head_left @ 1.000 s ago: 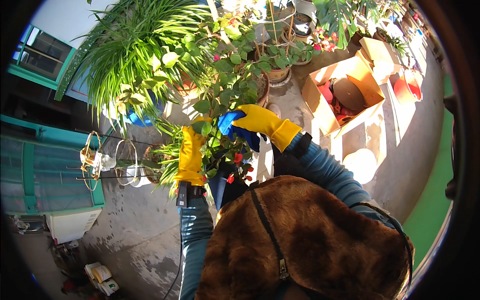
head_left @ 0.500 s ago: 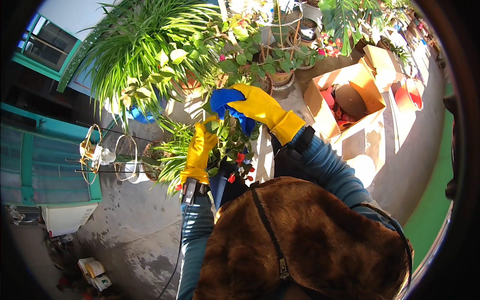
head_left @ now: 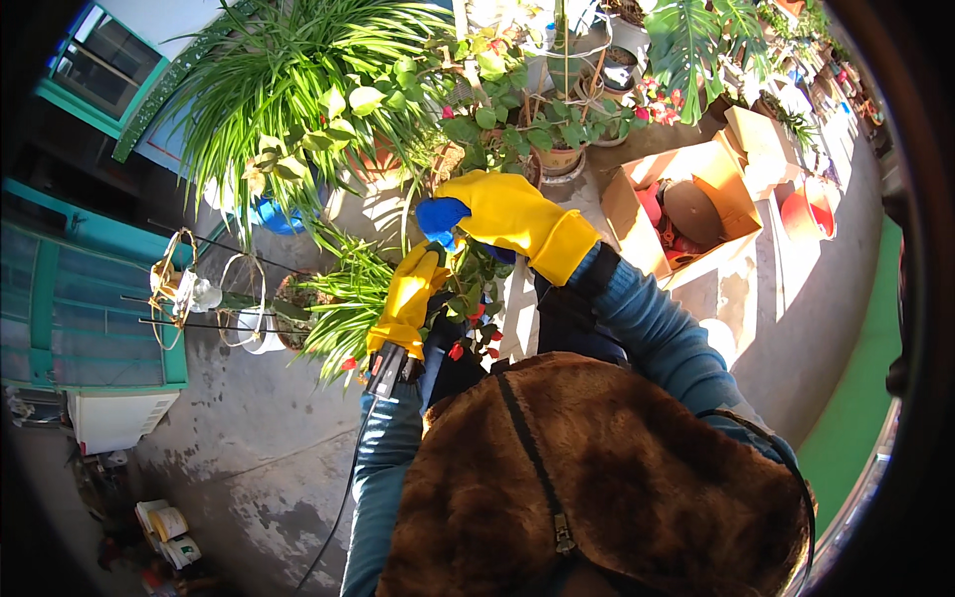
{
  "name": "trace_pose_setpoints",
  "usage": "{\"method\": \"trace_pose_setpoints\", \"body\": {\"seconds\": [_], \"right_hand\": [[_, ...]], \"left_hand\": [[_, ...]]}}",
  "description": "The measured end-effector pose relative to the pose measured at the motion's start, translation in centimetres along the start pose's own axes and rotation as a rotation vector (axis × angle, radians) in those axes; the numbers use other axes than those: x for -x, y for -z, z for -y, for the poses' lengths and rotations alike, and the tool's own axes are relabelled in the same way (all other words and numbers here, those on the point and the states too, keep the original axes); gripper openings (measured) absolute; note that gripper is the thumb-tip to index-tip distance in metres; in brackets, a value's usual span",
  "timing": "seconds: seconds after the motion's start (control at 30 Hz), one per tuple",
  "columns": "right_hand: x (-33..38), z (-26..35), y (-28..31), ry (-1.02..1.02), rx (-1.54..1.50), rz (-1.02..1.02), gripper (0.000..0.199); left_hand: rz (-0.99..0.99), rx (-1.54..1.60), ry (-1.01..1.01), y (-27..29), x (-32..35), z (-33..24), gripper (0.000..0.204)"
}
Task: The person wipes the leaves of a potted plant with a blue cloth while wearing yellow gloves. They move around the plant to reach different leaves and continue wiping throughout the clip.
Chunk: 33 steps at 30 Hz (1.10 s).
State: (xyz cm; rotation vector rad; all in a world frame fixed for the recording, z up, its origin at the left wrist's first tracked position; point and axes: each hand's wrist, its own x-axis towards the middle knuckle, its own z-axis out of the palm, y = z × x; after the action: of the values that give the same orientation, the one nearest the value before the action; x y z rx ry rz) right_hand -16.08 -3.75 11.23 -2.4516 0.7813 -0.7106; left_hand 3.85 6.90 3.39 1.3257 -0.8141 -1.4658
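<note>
Sunlit concrete yard (head_left: pixel 249 448), pots crowding the far side, a big spider plant (head_left: pixel 288 90) spilling over and an open cardboard box (head_left: pixel 686 214) off to the right. From the head view: the left hand (head_left: pixel 410 298), in a yellow rubber glove, is down in a small plant with red flowers (head_left: pixel 473 323) right in front of the person, fingers curled into its leaves; whether they actually grip a stem, I cannot tell. The right hand (head_left: pixel 497 214), yellow glove with blue fingertips (head_left: pixel 441 215), hovers just above that plant, fingers loosely bent, holding nothing visible.
</note>
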Motion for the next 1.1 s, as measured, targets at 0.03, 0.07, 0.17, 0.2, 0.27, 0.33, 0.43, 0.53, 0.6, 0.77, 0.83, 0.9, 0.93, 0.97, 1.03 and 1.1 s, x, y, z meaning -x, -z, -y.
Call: {"method": "trace_pose_setpoints", "body": {"seconds": [0.03, 0.07, 0.17, 0.2, 0.27, 0.33, 0.43, 0.53, 0.6, 0.77, 0.83, 0.9, 0.93, 0.97, 1.03, 1.1], "right_hand": [[0.3, 0.2, -0.1, 0.03, 0.008, 0.003, 0.024], [0.8, 0.4, -0.2, 0.073, 0.012, -0.004, 0.023], [2.2, 0.5, -0.3, 0.169, 0.07, -0.028, 0.017], [2.6, 0.5, -0.3, 0.209, 0.083, -0.065, 0.017], [3.8, 0.6, -0.1, 0.339, -0.013, -0.259, 0.015], [4.2, 0.7, 0.1, 0.379, -0.027, -0.335, 0.015], [4.3, 0.7, 1.0, 0.342, 0.053, -0.159, 0.024], [4.2, 1.2, 0.9, 0.282, 0.113, -0.012, 0.029], [3.9, 1.6, 0.4, 0.199, 0.176, 0.1, 0.027], [2.9, 2.0, -0.4, 0.172, 0.17, 0.153, 0.017], [1.5, 2.0, -1.0, 0.094, 0.188, 0.158, 0.017], [-0.1, 2.3, -1.9, -0.044, 0.262, 0.162, 0.019], [-0.5, 2.4, -2.2, -0.077, 0.267, 0.138, 0.021], [-0.8, 2.4, -2.4, -0.116, 0.276, 0.123, 0.023], [-1.1, 2.5, -2.4, -0.157, 0.265, 0.063, 0.026], [-0.9, 2.3, -2.0, -0.166, 0.224, -0.026, 0.026]], "left_hand": [[-0.029, -0.016, 0.019, 0.1, -0.3, 0.4, 0.03], [-0.056, -0.03, 0.016, 0.4, -0.4, 0.8, 0.028], [0.025, 0.138, -0.069, 0.9, -1.4, 2.2, 0.031], [0.05, 0.084, -0.032, 1.4, -2.0, 2.3, 0.044], [0.12, 0.075, -0.034, 1.8, -2.5, 2.6, 0.044], [0.172, 0.089, -0.033, 1.8, -2.6, 2.5, 0.044], [0.275, 0.117, -0.031, 0.4, -1.7, 2.0, 0.044], [0.354, 0.127, -0.027, -1.5, -0.8, 1.1, 0.044], [0.374, 0.132, -0.032, -2.3, -0.4, 0.5, 0.044], [0.344, 0.142, -0.051, -2.3, 0.2, 0.1, 0.044], [0.309, 0.149, -0.057, -1.8, 0.2, 0.3, 0.044], [0.254, 0.152, -0.07, -1.0, 0.2, 0.5, 0.044], [0.218, 0.158, -0.072, -0.7, 0.1, 0.7, 0.044], [0.183, 0.166, -0.076, -0.4, 0.0, 1.0, 0.044], [0.114, 0.191, -0.076, 0.1, -0.3, 1.5, 0.044], [0.049, 0.226, -0.072, 0.4, -0.5, 2.1, 0.044]]}}
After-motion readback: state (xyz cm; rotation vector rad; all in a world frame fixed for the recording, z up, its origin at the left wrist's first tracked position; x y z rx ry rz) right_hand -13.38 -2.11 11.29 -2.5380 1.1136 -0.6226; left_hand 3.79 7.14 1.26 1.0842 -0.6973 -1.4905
